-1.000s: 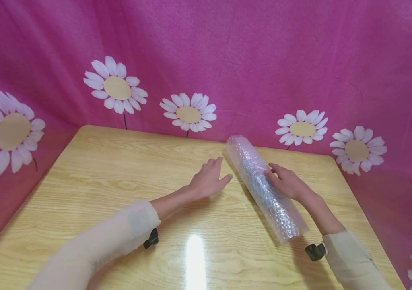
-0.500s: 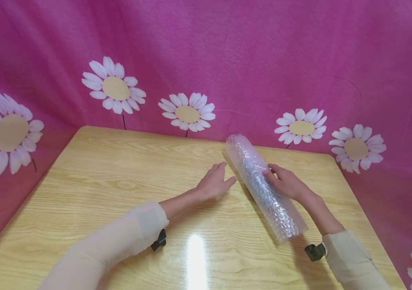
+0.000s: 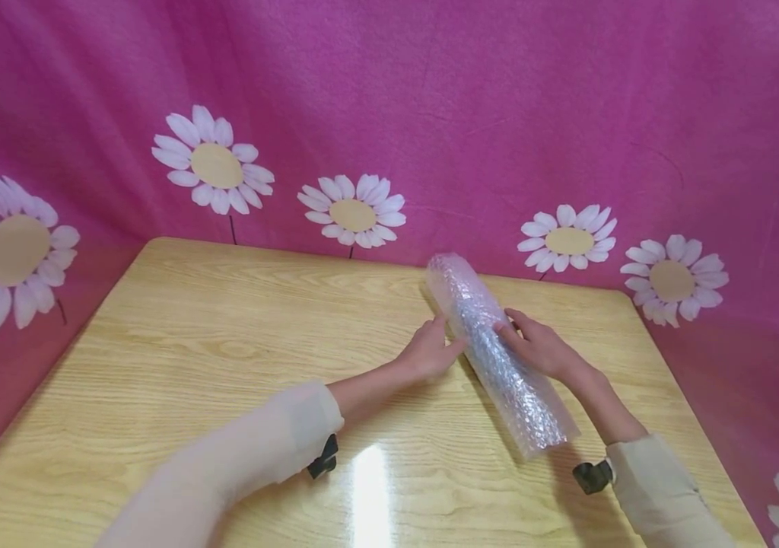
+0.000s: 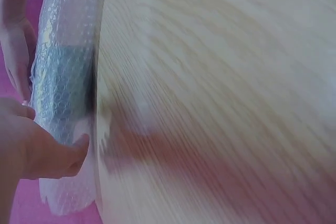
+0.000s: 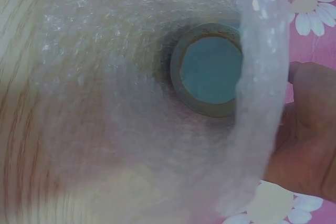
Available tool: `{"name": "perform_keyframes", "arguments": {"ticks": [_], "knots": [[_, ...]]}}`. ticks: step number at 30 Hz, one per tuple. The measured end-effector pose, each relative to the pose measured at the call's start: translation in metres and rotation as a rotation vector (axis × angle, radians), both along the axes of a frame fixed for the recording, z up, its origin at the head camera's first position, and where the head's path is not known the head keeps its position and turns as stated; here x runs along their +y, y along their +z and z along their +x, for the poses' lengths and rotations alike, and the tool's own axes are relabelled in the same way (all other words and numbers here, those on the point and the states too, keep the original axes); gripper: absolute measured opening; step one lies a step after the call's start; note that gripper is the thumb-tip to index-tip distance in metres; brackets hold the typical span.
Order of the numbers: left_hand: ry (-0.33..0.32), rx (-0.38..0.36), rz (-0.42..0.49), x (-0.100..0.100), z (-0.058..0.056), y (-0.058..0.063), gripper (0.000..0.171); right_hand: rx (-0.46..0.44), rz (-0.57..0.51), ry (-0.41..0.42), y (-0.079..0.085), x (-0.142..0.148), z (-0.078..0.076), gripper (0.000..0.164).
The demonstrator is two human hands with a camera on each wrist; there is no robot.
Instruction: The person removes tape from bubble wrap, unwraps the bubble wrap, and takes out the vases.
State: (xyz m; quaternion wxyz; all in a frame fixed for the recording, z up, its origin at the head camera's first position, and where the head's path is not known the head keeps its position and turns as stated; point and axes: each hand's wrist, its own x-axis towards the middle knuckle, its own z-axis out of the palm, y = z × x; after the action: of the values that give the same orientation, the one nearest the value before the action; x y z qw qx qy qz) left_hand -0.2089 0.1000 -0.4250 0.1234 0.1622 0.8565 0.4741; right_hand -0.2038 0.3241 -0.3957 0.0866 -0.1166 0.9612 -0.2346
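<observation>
A roll of clear bubble wrap lies slantwise on the wooden table, its far end near the back edge. Through its open near end, the right wrist view shows a round object with a pale teal disc and a greyish rim; its kind cannot be made out. In the left wrist view a dark bluish patch shows through the wrap. My right hand grips the roll's right side, thumb on top. At its left side my left hand has thumb and fingers spread, the fingertips at or very near the wrap; contact cannot be told.
The light wooden table reaches back to a magenta curtain printed with white daisies, which also hangs at both sides. A bright light reflection lies on the table's front part. Dark wrist cameras sit at both sleeves.
My left hand has moved right and slightly nearer to me, from a gap beside the roll to its left side. The right hand and the roll have stayed almost still.
</observation>
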Motion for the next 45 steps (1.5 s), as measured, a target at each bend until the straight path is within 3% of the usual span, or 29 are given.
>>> {"name": "perform_keyframes", "arguments": {"ticks": [5, 16, 28, 36, 42, 45], "knots": [[0.083, -0.111, 0.127, 0.010, 0.004, 0.002, 0.068, -0.018, -0.020, -0.011, -0.002, -0.001, 0.000, 0.071], [0.228, -0.211, 0.301, 0.032, 0.005, -0.002, 0.076, -0.017, -0.042, -0.022, -0.001, 0.000, 0.001, 0.068], [0.318, -0.282, 0.321, 0.047, 0.005, 0.000, 0.083, -0.044, -0.057, -0.029, -0.001, 0.000, 0.001, 0.070], [0.405, -0.315, 0.389, 0.053, 0.003, -0.001, 0.073, -0.040, -0.060, -0.045, -0.002, -0.003, 0.003, 0.068], [0.415, -0.350, 0.453, 0.053, 0.004, -0.001, 0.077, -0.014, -0.069, -0.052, -0.002, -0.003, 0.003, 0.068], [0.408, -0.332, 0.441, 0.052, 0.005, -0.002, 0.078, -0.014, -0.076, -0.052, -0.003, -0.004, 0.004, 0.068]]}}
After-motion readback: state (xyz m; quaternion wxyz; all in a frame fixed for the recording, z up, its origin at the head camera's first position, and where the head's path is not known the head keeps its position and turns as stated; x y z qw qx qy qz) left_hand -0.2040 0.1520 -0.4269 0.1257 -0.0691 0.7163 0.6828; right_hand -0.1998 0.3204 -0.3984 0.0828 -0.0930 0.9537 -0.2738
